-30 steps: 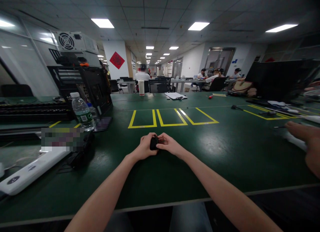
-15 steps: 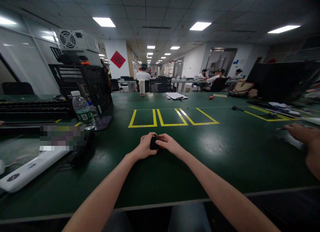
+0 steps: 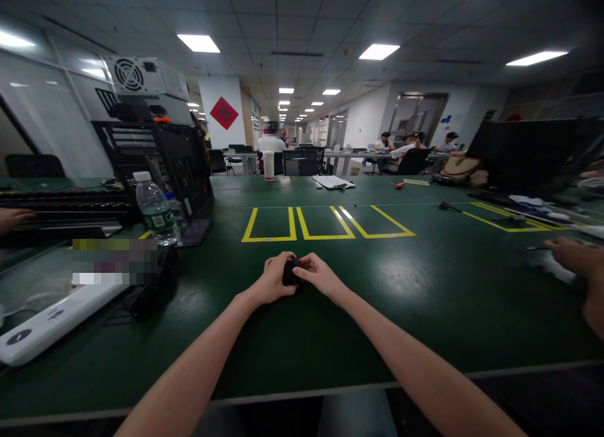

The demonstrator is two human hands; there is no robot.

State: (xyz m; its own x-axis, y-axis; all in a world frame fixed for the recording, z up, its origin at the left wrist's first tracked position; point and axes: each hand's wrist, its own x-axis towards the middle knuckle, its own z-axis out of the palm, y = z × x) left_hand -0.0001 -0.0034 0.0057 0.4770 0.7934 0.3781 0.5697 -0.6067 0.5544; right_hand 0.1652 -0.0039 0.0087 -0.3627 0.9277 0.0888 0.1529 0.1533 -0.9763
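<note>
Both of my hands meet on the green table point(image 3: 330, 324), just in front of me. My left hand point(image 3: 272, 278) and my right hand point(image 3: 318, 274) are each closed around a small black object point(image 3: 289, 272), which they hold between them low over the tabletop. Most of the object is hidden by my fingers, so I cannot name it. Beyond my hands, three yellow tape rectangles point(image 3: 325, 222) are marked on the table.
A water bottle point(image 3: 155, 209) and a black open computer case point(image 3: 165, 154) stand at the left, with a white power strip point(image 3: 51, 324) nearer. Another person's hand point(image 3: 578, 256) rests at the right edge, another at the far left point(image 3: 12, 218). People sit at distant desks.
My hands have hardly moved and keep hold of the black object. The person's hand at the right drew back slightly, and a hand has appeared at the far left edge.
</note>
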